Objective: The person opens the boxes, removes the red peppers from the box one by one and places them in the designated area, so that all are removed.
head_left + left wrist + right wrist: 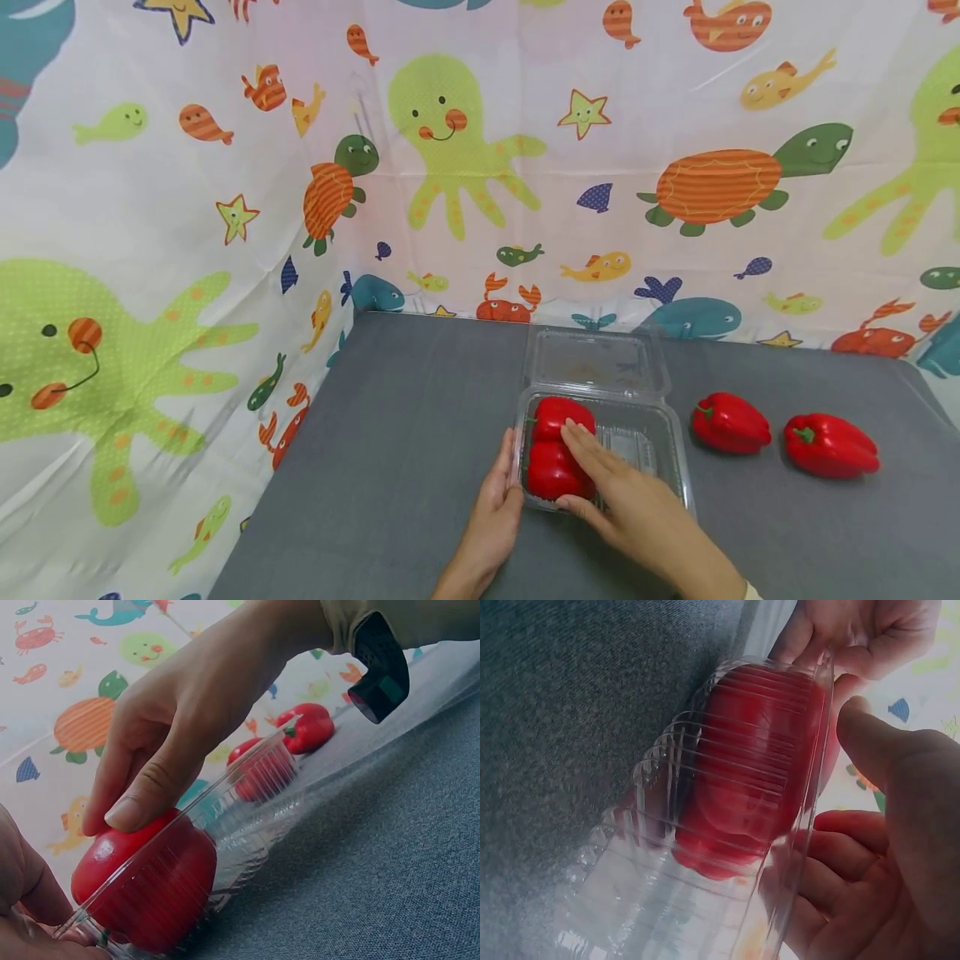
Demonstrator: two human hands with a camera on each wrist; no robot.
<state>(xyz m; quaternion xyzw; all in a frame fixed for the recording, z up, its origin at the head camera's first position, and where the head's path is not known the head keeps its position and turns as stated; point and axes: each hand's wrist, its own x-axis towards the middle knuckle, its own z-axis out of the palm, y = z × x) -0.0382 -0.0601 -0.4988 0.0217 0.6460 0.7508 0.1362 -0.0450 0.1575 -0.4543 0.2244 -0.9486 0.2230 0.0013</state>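
Note:
Two red bell peppers, the far one [561, 414] and the near one [557, 472], lie side by side in the left half of a clear plastic clamshell container [681, 454]. Its lid [592, 360] is folded back flat behind it. My left hand [491, 521] holds the container's left edge, with thumb and fingers at the rim. From the right, my right hand [637, 508] rests on top of the peppers, its fingers extended over them and the thumb by the near one. In the left wrist view, thumb and fingertips touch the pepper [154, 881] from above.
Two more red bell peppers, one [731, 423] nearer the container and one [831, 446] farther right, lie on the grey table [405, 433]. A curtain printed with sea animals [480, 275] hangs behind and along the left side of the table.

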